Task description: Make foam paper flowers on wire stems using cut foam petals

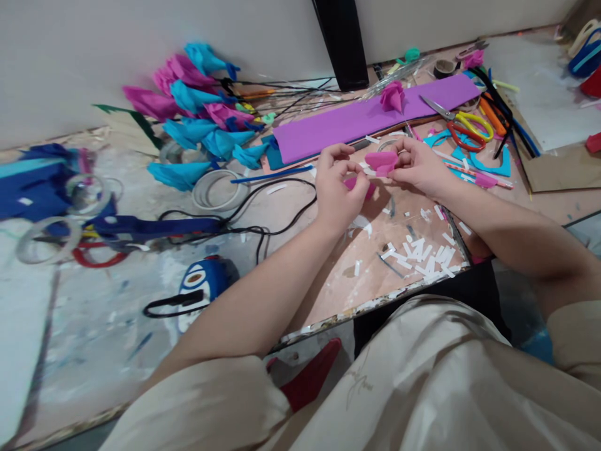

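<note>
My left hand (339, 191) is closed on a small pink craft foam piece, part of which sticks out below the thumb. My right hand (417, 168) pinches a curved pink foam petal (381, 163) by its right side. The two pink parts sit close together between my fingertips; whether they are joined I cannot tell. Just beyond my hands lies a long purple foam sheet (323, 130), with a finished-looking pink foam flower (392, 97) on top. Under my hands, small white paper strips (422, 254) are scattered on the board.
Blue and pink foam flowers (206, 138) with dark stems lie at the back left. Scissors with yellow and orange handles (464, 128) rest at right, near blue foam scraps (493, 164). Tape rolls (220, 191), a black cord (282, 230) and a blue-and-white device (204, 282) are to the left.
</note>
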The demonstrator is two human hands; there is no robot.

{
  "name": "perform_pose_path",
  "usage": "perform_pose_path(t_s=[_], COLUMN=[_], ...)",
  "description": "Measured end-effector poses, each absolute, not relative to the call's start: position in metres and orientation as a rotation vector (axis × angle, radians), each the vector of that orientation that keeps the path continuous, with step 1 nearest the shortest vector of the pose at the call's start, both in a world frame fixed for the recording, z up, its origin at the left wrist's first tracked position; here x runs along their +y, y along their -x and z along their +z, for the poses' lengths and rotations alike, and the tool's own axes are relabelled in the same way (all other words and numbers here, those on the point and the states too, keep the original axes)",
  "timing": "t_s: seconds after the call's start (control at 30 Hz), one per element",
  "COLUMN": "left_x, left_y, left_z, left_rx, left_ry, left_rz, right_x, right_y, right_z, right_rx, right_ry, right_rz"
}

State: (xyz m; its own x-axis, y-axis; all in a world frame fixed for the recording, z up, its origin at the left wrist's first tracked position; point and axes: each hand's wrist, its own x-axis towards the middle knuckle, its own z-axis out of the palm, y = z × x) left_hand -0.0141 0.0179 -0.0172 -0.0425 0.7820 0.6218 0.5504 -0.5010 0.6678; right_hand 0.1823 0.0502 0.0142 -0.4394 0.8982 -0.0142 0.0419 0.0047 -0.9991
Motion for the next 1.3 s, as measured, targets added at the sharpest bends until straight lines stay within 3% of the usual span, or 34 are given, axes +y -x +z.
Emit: perform_pose_path(t_s=[0.7, 1.3], left_x=[0.014, 0.022], left_y=[0.010, 0.012], left_z=[-0.010, -0.028], left_rx=[1.472, 0.997], left_ry=[-1.725, -1.660], left_rz=[1.445, 1.549], right_x=[0.060, 0.055], right_y=[-0.186, -0.187], right_z=[0.003, 0.010], right_rx=[-1.552, -1.923], right_ry=[0.924, 0.727], right_rz=[1.440, 1.099])
